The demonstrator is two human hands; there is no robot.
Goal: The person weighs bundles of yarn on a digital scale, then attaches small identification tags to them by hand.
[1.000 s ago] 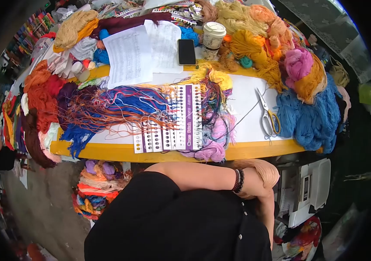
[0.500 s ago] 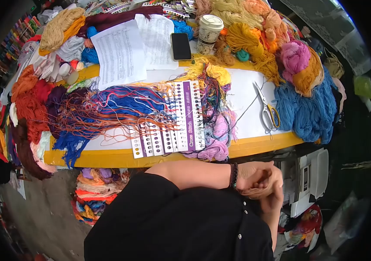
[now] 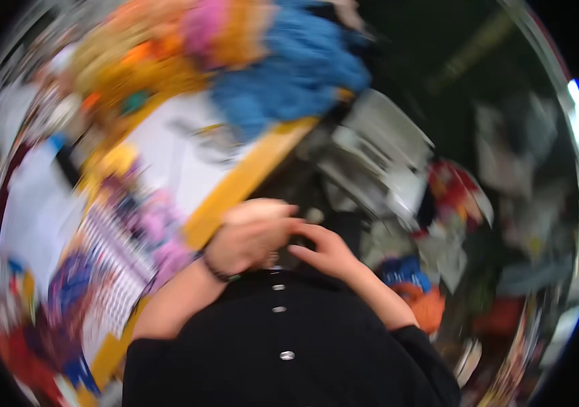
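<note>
Between the surface's (image 3: 252,178) yellow edge and the pale machine (image 3: 384,152) lies a dark gap. Beside it, blurred tan thread (image 3: 259,209) lies over the left hand (image 3: 252,237), long axis roughly sideways. 1 hand, the right hand (image 3: 323,251), has fingers apart; the left's grip I cannot tell.

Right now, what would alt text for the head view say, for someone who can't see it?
A person's bare left hand and right hand close together beside a yellow-edged table heaped with colourful yarn. Scissors lie on its white surface; everything is blurred.
</note>
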